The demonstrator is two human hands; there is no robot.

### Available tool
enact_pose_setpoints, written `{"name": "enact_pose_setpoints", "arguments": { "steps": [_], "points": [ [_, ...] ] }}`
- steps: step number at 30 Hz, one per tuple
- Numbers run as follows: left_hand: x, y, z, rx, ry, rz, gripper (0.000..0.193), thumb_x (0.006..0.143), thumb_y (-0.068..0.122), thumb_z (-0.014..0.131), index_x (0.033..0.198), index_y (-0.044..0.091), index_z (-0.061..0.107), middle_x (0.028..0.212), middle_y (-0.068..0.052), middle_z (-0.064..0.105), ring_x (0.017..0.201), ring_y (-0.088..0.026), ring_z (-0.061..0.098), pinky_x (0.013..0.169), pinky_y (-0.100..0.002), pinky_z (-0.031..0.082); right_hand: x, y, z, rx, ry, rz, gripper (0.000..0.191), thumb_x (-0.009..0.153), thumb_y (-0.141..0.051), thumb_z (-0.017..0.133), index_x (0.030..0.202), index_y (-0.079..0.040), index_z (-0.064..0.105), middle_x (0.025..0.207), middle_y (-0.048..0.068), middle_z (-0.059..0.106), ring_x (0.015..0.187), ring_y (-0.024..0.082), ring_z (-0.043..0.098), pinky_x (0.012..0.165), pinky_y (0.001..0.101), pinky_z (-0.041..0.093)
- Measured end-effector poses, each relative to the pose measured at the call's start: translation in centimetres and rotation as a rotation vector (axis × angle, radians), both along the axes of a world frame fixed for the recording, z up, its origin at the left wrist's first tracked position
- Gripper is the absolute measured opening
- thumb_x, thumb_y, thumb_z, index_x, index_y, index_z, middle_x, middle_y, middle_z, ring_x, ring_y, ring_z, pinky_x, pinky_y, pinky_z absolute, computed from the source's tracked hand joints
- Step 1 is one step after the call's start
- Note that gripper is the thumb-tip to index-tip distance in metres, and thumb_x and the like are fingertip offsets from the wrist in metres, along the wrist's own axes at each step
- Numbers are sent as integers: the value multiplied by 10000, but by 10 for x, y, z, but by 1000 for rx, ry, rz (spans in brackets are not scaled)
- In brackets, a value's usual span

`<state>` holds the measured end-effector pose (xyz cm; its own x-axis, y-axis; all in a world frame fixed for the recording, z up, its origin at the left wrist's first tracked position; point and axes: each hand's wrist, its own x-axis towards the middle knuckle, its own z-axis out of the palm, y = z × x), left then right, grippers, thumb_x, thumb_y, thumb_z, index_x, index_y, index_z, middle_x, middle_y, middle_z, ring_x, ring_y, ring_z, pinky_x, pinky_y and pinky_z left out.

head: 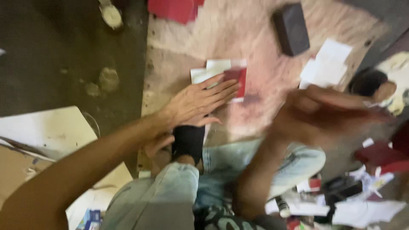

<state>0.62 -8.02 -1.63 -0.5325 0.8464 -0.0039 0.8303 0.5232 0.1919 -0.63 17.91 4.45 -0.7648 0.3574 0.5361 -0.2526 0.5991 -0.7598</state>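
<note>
The pale pinkish wooden board (255,34) on the floor carried everything. The left hand (200,100), fingers spread flat, pressed down on a red-and-white flat carton piece (238,79) lying on white paper sheets (208,70) mid-board. The right hand (324,113) was blurred above the board; its grip could not be told. Judged from this, a fast sweep might knock the carton askew or scatter the loose white sheets (328,64) nearby. A dark rectangular box (292,27) lay farther off, a red flat package (174,8) at the top edge.
</note>
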Motion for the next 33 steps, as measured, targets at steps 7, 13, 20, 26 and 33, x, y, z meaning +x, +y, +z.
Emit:
{"name": "enact_pose_setpoints", "arguments": {
  "steps": [7, 13, 20, 26, 33],
  "points": [
    [-6, 0, 2, 84, -96, 16, 944, 871, 734, 437, 1580, 114, 371, 1677, -39, 289, 1553, -183, 200, 1273, -442, 59, 0, -33, -63, -186, 6, -95, 302, 966, -164, 803, 1135, 30, 644, 1016, 156, 652, 939, 251, 666, 813, 370, 556],
    [-5, -1, 5, 181, -106, 21, 907, 960, 722, 423, 1542, 27, 459, 1635, -122, 367, 1525, -251, 266, 1274, -471, 124, -36, -26, -72, 105, -310, -119, 359, 1026, -212, 808, 1182, 43, 609, 1081, 198, 626, 1009, 300, 663, 859, 403, 560],
    [1, 1, 6, 177, -92, 26, 822, 957, 667, 471, 1463, 21, 523, 1552, -126, 469, 1465, -273, 359, 1222, -498, 224, -80, -26, -46, 608, -539, 56, 589, 1088, -344, 724, 1522, -23, 487, 1258, 240, 642, 1125, 383, 654, 953, 462, 519],
    [3, -16, -7, 287, -195, 73, 698, 1028, 604, 503, 1345, -7, 615, 1517, -121, 524, 1448, -292, 413, 1234, -476, 258, 18, -76, -55, 638, -635, -29, 571, 1065, -285, 676, 1533, -26, 477, 1408, 249, 554, 1303, 369, 546, 1084, 456, 469],
    [10, -20, -10, 395, -234, 121, 682, 1032, 576, 512, 1361, -9, 634, 1529, -135, 522, 1461, -286, 418, 1233, -470, 261, 42, -83, -53, 71, -708, -67, 551, 1098, -291, 587, 1545, -12, 427, 1293, 221, 620, 1099, 282, 616, 964, 415, 525]
  ]
}}
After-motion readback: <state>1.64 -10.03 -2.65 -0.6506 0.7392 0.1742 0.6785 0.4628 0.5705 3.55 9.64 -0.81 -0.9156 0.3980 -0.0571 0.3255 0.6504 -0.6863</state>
